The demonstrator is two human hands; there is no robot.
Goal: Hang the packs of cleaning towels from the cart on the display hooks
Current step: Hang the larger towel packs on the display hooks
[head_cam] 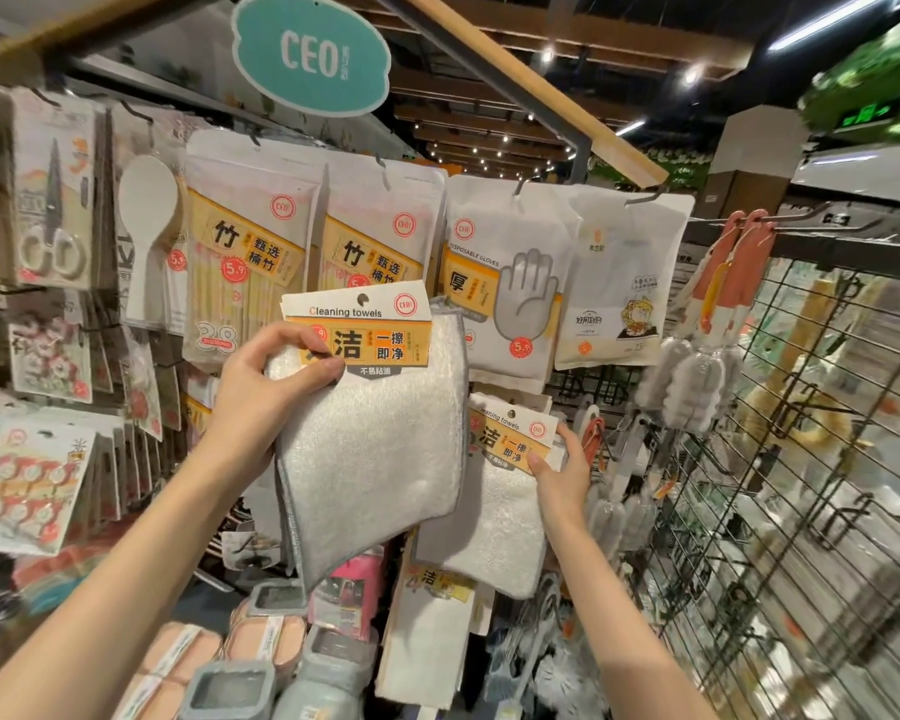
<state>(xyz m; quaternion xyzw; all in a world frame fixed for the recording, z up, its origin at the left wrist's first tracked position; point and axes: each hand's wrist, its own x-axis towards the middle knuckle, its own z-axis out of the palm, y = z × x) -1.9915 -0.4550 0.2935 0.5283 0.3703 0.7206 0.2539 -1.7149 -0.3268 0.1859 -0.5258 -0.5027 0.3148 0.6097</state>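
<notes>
Hanging step: left hand [261,379] pinches white cleaning-towel pack with orange card header [370,407]; right hand [559,475] fingers grip hung pack [510,480]; next, thread header hole onto hook.

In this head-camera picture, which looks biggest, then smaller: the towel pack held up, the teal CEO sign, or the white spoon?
1. Held towel pack, nearest the camera, so its lead is partly nearness.
2. Teal CEO sign.
3. White spoon.

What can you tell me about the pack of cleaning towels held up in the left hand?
The held pack is a white, fluffy cloth with grey stitched edging under an orange-and-white card header printed "Cleaning towels", with a hang hole at the top. It hangs tilted in front of the display, not yet on a hook. The left hand pinches its upper left corner.
</notes>
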